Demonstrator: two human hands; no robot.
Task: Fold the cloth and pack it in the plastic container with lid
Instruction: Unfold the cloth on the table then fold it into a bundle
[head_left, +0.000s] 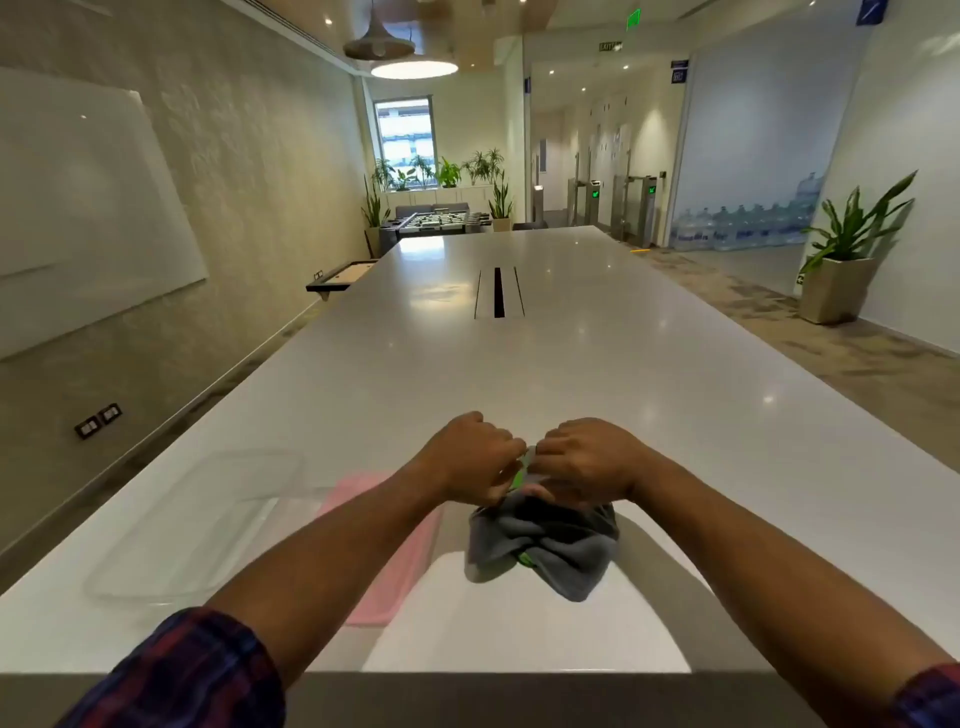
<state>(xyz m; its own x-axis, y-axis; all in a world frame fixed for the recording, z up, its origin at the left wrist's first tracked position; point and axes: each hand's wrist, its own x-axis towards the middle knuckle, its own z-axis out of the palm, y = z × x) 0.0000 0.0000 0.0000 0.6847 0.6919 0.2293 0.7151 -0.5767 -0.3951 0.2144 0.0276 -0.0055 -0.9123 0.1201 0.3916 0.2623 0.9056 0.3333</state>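
Both hands are raised over the long, glossy white surface (571, 364), held close together. The left hand (470, 457) and the right hand (589, 460) each pinch the top edge of a bunched grey cloth with green trim (545, 545), which hangs from their grip with its lower folds just above the surface. A flat pink cloth (387, 561) lies to the left, beside a clear rectangular plastic container (192, 525). Rolled plaid sleeves (197, 670) show at the elbows.

Hidden: upper part of the grey cloth (545, 551), bunched under my left hand (475, 457) and right hand (587, 460). Pink cloth (400, 561): partly behind my left forearm. Clear container (197, 525): blurred, outline faint.
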